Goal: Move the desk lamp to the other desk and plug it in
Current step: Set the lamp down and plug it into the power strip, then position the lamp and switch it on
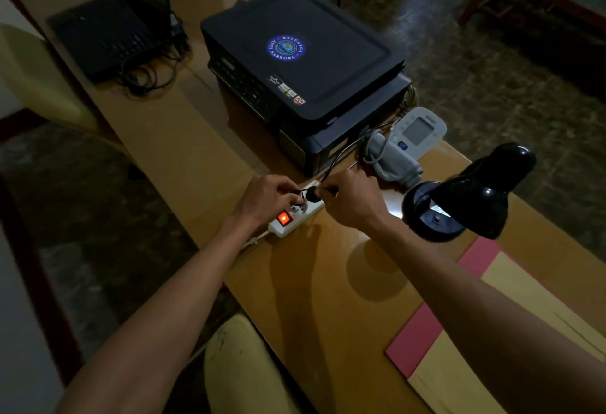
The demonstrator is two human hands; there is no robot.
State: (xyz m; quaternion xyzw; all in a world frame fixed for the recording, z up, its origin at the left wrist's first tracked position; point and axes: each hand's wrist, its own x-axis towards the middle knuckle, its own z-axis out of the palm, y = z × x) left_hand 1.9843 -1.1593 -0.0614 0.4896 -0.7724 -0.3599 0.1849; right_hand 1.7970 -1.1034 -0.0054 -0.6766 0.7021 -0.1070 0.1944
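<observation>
The black desk lamp [465,193] stands on the wooden desk [183,151] at the right, its shade bent down over its round base, casting light on the desk. A white power strip [292,216] with a glowing red switch lies near the desk's front edge. My left hand [265,197] rests on the strip, holding it down. My right hand [347,197] grips the lamp's black plug [311,194] at a socket of the strip. The black cord [344,148] runs up from the plug toward the printer.
A black printer [305,62] sits just behind the strip. A white blood pressure monitor [410,141] with its cuff lies beside it. A laptop [108,29] is at the far left. Yellow and pink folders [492,331] lie at the right front. Cream chairs stand along the desk's left side.
</observation>
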